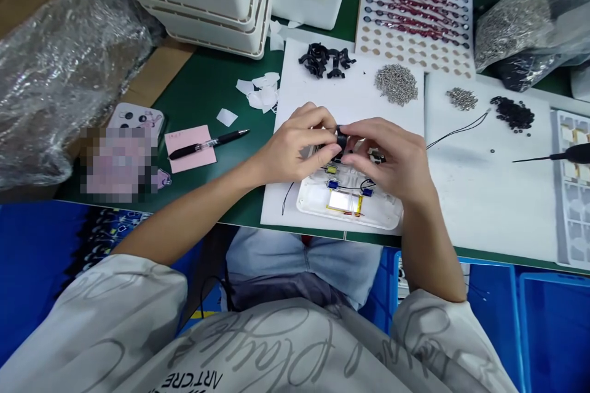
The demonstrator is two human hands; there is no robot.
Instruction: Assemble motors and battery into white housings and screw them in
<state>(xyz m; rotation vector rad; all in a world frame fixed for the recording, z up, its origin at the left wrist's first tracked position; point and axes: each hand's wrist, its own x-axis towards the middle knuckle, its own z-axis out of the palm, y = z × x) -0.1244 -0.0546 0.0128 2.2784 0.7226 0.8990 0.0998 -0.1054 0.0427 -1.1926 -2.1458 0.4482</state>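
Note:
My left hand [304, 144] and my right hand [391, 156] meet over a white plastic housing [313, 204] that lies open on the white work sheet. Between the fingertips of both hands is a small black cylindrical part [342, 137], pinched from either side. Inside the housing I see a silver battery with yellow edges [343, 201], blue components [333, 185] and thin wires. The far portion of the housing is covered by my hands.
Black clips [318, 61], a heap of screws [396, 84], a smaller screw pile [462, 99] and black rings [511, 113] lie beyond. A screwdriver [576, 154] is at right. Left are a pen [207, 144], pink notes [190, 163] and stacked white housings [216, 24].

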